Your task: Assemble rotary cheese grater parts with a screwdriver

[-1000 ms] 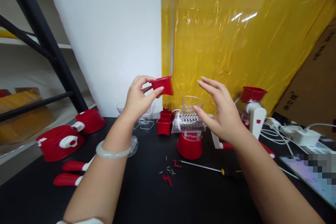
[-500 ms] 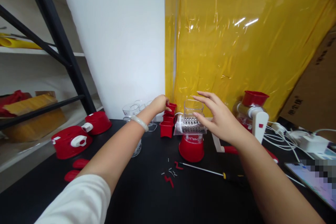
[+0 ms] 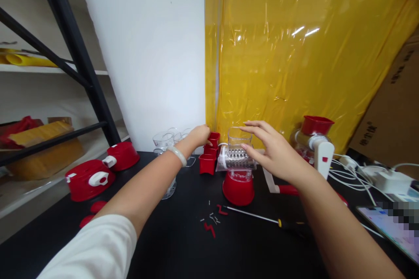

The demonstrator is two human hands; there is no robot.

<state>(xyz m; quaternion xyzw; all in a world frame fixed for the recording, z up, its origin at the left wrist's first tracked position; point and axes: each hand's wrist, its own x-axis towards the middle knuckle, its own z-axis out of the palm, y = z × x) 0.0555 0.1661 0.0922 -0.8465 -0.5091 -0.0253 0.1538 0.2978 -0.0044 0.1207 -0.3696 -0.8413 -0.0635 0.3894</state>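
My left hand (image 3: 198, 135) reaches far back on the black table (image 3: 183, 244), its fingers closed on a small red cup (image 3: 214, 137) on top of a stack of red cups (image 3: 207, 162). My right hand (image 3: 271, 150) hovers open, fingers spread, beside a clear plastic grater housing (image 3: 238, 150) with a metal drum, which stands on a red base (image 3: 238, 189). The thumb is near the housing's side; whether it touches I cannot tell.
Red base units (image 3: 90, 178) (image 3: 122, 154) lie at the left, clear housings (image 3: 165, 138) behind my left arm. An assembled grater (image 3: 316, 141) stands right. A screwdriver (image 3: 262, 218), small screws and red bits (image 3: 212, 220), white cables (image 3: 366, 170) and a phone (image 3: 389, 224) lie around.
My left hand carried the red cup from chest height down and back onto the stack of red cups. My right hand sank a little toward the clear housing.
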